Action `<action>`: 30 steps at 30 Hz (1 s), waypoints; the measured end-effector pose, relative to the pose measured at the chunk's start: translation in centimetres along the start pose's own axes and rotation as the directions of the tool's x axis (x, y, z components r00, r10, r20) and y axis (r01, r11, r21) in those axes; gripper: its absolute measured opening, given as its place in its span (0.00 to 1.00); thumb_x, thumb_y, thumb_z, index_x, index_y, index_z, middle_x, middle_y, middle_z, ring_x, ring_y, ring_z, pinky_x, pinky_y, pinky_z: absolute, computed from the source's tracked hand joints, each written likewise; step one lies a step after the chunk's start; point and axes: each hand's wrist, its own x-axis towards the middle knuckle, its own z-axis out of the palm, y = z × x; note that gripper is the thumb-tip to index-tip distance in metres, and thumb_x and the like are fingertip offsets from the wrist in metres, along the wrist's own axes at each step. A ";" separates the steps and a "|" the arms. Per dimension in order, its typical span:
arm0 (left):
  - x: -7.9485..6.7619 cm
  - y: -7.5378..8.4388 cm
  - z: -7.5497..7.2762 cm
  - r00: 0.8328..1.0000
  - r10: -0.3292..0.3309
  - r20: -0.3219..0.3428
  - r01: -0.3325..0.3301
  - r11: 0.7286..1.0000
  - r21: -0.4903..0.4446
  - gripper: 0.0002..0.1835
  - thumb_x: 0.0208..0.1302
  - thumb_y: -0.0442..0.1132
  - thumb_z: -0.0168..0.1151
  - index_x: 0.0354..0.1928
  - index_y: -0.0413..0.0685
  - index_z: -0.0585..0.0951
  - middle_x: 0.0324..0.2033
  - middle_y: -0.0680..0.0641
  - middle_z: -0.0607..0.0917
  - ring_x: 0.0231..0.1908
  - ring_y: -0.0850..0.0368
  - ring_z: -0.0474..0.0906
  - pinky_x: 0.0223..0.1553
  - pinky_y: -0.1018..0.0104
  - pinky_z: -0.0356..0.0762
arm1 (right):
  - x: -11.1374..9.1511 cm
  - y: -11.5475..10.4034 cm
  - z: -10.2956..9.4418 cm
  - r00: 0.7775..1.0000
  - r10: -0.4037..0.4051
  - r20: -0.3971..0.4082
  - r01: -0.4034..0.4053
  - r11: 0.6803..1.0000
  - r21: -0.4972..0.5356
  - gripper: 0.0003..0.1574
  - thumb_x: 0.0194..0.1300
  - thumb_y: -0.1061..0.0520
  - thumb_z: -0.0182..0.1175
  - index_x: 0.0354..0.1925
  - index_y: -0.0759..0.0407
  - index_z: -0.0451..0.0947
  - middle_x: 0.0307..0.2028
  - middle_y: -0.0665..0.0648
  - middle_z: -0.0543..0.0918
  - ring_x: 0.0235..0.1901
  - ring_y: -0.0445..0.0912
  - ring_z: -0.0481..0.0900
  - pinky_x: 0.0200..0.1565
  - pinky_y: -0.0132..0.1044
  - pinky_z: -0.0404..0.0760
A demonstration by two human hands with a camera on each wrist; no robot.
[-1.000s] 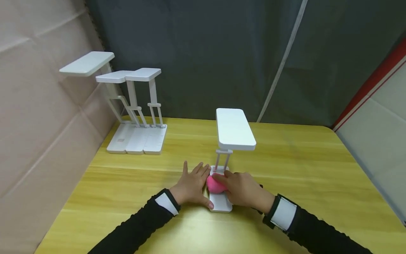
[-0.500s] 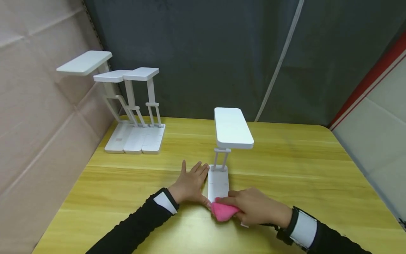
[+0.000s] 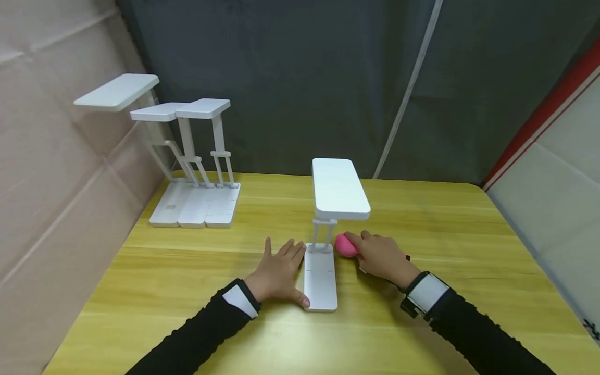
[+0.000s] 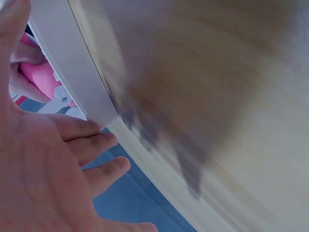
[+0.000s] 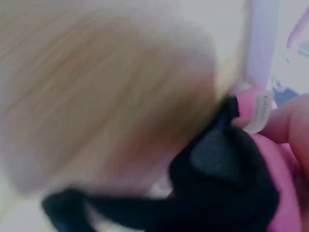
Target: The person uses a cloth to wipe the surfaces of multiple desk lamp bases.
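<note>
A white folding stand (image 3: 321,284) with a flat top panel (image 3: 340,188) on two thin struts stands mid-table. My left hand (image 3: 277,276), fingers straight and spread, touches the left edge of its base. In the left wrist view, the fingertips (image 4: 108,140) lie at the base's side. My right hand (image 3: 382,255) grips a pink cloth (image 3: 346,246) at the right of the base, by the strut end. In the right wrist view the cloth (image 5: 277,166) shows a white tag (image 5: 260,111), with a dark strap (image 5: 217,169) in front.
Several similar white stands (image 3: 194,208) stand side by side at the table's far left, their panels raised. A dark curtain (image 3: 281,94) hangs behind the wooden table (image 3: 422,224). A pale fabric wall (image 3: 61,156) borders the left and a white-and-red one (image 3: 558,166) the right.
The right hand has wiped the cloth down the base to its front end, then moved away to the right side near the struts. The left hand has stayed at the base's left edge.
</note>
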 end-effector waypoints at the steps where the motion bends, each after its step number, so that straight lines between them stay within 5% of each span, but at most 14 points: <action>1: 0.0 0.0 0.0 1.000 0.004 -0.005 -0.004 1.000 0.000 0.67 0.30 0.81 0.55 0.67 0.42 0.50 0.67 0.44 0.53 0.66 0.46 0.44 0.56 0.29 0.36 | 0.2 -0.2 0.2 1.000 -0.016 -0.014 0.016 1.000 -0.026 0.32 0.53 0.55 0.59 0.58 0.51 0.65 0.31 0.57 0.73 0.20 0.45 0.69 0.18 0.39 0.70; 7: 0.0 0.0 -0.4 1.000 0.002 -0.013 -0.002 1.000 0.006 0.67 0.31 0.81 0.54 0.67 0.41 0.50 0.67 0.43 0.53 0.66 0.46 0.43 0.56 0.29 0.36 | 0.0 -1.2 0.1 0.997 -0.073 -0.014 0.072 0.995 -0.064 0.32 0.50 0.57 0.58 0.56 0.51 0.67 0.30 0.57 0.74 0.20 0.45 0.69 0.19 0.40 0.71; 14: 0.0 -0.3 -0.4 1.000 -0.005 -0.019 0.005 1.000 0.010 0.67 0.30 0.81 0.54 0.66 0.41 0.51 0.67 0.43 0.54 0.66 0.46 0.45 0.56 0.28 0.38 | -2.7 -2.0 -0.2 0.984 -0.168 0.056 0.169 0.986 0.002 0.34 0.49 0.58 0.59 0.58 0.47 0.67 0.30 0.51 0.72 0.19 0.41 0.65 0.22 0.37 0.71; 17: 0.0 -0.4 -0.4 1.000 -0.008 -0.016 0.009 1.000 0.011 0.67 0.30 0.81 0.54 0.67 0.42 0.51 0.67 0.43 0.54 0.66 0.46 0.45 0.56 0.28 0.37 | -4.0 -2.1 -0.6 0.963 -0.252 0.097 0.248 0.968 0.047 0.36 0.48 0.59 0.58 0.57 0.40 0.67 0.29 0.46 0.70 0.19 0.39 0.64 0.22 0.34 0.69; 22: 0.1 -0.6 -0.1 1.000 -0.008 -0.007 0.008 1.000 -0.004 0.67 0.30 0.81 0.54 0.67 0.42 0.50 0.67 0.43 0.53 0.66 0.46 0.43 0.56 0.28 0.36 | -5.3 -1.6 -2.1 0.904 -0.372 0.211 0.309 0.909 0.279 0.39 0.48 0.63 0.57 0.56 0.31 0.66 0.34 0.40 0.72 0.27 0.36 0.68 0.26 0.33 0.69; 25: 0.1 -0.5 0.0 1.000 -0.007 -0.008 0.007 1.000 -0.013 0.67 0.30 0.81 0.54 0.67 0.42 0.50 0.67 0.44 0.53 0.66 0.46 0.43 0.56 0.28 0.35 | -4.5 -0.6 -2.4 0.931 -0.312 0.190 0.250 0.923 0.292 0.39 0.48 0.62 0.58 0.57 0.33 0.66 0.36 0.39 0.72 0.28 0.37 0.68 0.28 0.34 0.69; 28: 0.1 -0.4 0.1 1.000 -0.005 -0.002 0.005 1.000 -0.020 0.67 0.30 0.80 0.55 0.67 0.42 0.50 0.67 0.44 0.53 0.66 0.46 0.44 0.56 0.29 0.35 | -2.8 0.5 -1.9 0.980 -0.169 0.105 0.148 0.971 0.187 0.36 0.49 0.59 0.59 0.57 0.39 0.66 0.34 0.44 0.71 0.25 0.40 0.68 0.27 0.36 0.69; 30: 0.1 -0.2 0.1 1.000 0.001 0.001 -0.001 1.000 -0.023 0.66 0.30 0.80 0.56 0.67 0.42 0.50 0.67 0.44 0.53 0.66 0.46 0.44 0.56 0.28 0.35 | -1.7 0.9 -1.2 0.994 -0.085 0.068 0.075 0.989 0.129 0.35 0.49 0.58 0.60 0.57 0.43 0.66 0.34 0.47 0.72 0.25 0.42 0.68 0.26 0.38 0.69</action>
